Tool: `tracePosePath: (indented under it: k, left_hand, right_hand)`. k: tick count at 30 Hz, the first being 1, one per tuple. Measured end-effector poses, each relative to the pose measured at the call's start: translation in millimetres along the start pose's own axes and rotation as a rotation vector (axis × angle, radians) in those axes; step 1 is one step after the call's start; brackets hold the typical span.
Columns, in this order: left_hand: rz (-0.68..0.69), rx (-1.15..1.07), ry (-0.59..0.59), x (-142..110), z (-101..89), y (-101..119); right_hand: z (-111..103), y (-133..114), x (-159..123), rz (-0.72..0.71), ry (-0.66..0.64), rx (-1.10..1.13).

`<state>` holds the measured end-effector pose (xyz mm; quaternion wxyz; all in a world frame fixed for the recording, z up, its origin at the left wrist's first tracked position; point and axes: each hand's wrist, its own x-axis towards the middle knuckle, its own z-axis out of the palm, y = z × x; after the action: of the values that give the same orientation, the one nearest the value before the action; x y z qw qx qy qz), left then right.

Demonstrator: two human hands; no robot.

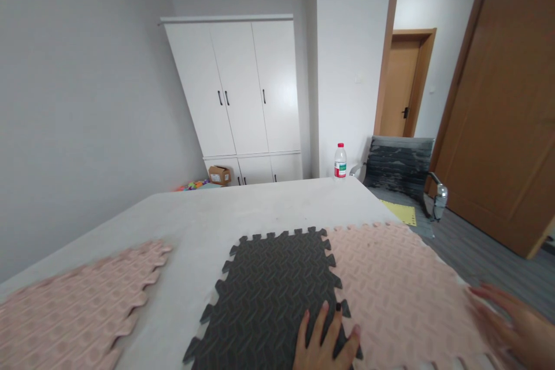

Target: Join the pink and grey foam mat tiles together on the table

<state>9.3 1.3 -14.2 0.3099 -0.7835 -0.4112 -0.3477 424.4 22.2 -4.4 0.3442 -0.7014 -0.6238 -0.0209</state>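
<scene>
Okay so the black foam tile (pixel 269 283) at bottom centre already meets the right pink foam tile (pixel 390 277), left hand (pixel 324 344) splayed on black, blurry right hand (pixel 515 324) hard to read, lower-left pink foam tile (pixel 78 306) unjoined.

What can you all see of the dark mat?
The dark mat looks like charcoal foam, with raised slanting ridges. Puzzle tabs line its far, left and right edges; its near edge is out of view. It lies flat on the table. Its right edge meets a pink mat; whether they interlock is unclear. The left hand rests, spread, on its near right part.
</scene>
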Motion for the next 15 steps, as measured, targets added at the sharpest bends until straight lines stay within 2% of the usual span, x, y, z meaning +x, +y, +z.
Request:
tracePosePath:
  k: [2,4,6,8,11,13,15]
  left_hand:
    - [-0.005,0.004,-0.006,-1,0.6,0]
    - [-0.008,0.011,0.022,0,-0.1,-2]
    - [0.007,0.003,0.098,4,-1.1,-4]
    - [0.015,-0.028,0.183,10,0.1,-5]
    - [-0.074,-0.076,0.348,16,8.7,0]
    - [-0.14,-0.088,0.441,15,17.3,5]
    - [-0.153,-0.096,0.453,12,24.6,8]
  right_hand:
    - [-6,-59,24,-0.117,-0.083,-0.021]
    - [-1,-125,43,-0.309,-0.221,0.018]
    - [15,-184,55,-0.5,-0.43,0.065]
    - [39,-226,60,-0.637,-0.605,0.083]
    - [76,-253,64,-0.665,-0.739,0.061]
    - [95,-257,68,-0.625,-0.754,0.058]
    - [106,-257,72,-0.595,-0.758,0.052]
